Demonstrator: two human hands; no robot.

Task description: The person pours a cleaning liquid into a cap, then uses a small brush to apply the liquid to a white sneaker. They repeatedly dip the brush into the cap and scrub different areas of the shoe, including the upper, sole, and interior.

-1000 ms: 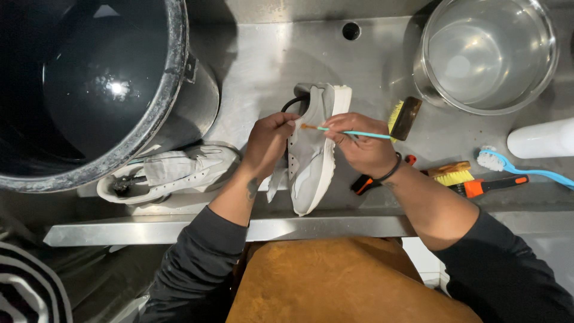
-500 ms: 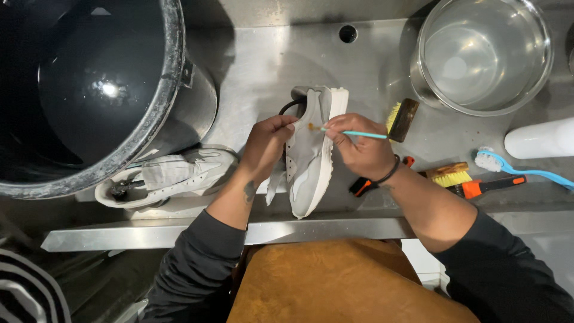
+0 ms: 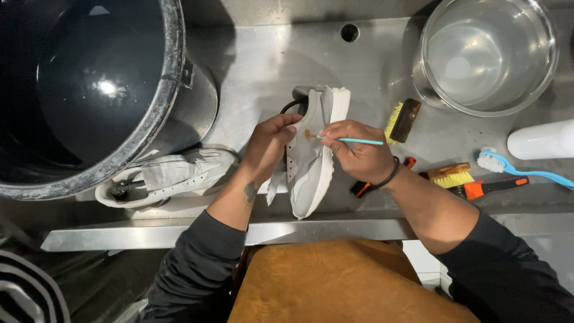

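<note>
Nearest the camera, a tan leather apron point(image 3: 335, 281) covers the lap, and black sleeves run up to the steel counter edge point(image 3: 179, 234). On the stainless steel counter, at centre, a grey and white sneaker point(image 3: 311, 173) lies on its side, sole facing right, toe toward the person.

The left hand point(image 3: 269, 143) grips the sneaker at its collar, fingers curled over the upper and thumb side against it, steadying the shoe. The right hand point(image 3: 359, 152) pinches a thin teal-handled brush point(image 3: 350, 140) between thumb and fingertips; the orange-tipped brush head touches the sneaker's side panel near the heel.

Left of the left forearm, a second sneaker point(image 3: 167, 176) of the same colours lies on its side, partly tucked beneath the large dark pot point(image 3: 95, 96), which holds dark liquid.

Right of the right wrist lie an orange-and-black handled tool point(image 3: 371, 182), mostly hidden by the wrist, a yellow-bristled brush with an orange handle point(image 3: 472, 179), and a blue toothbrush point(image 3: 520, 170). Beyond them, a dark wooden brush with yellow bristles point(image 3: 403, 119) rests just beside the base of a steel pot point(image 3: 487, 54) of clear water. A white cylindrical container point(image 3: 541, 140) lies at the right edge.
</note>
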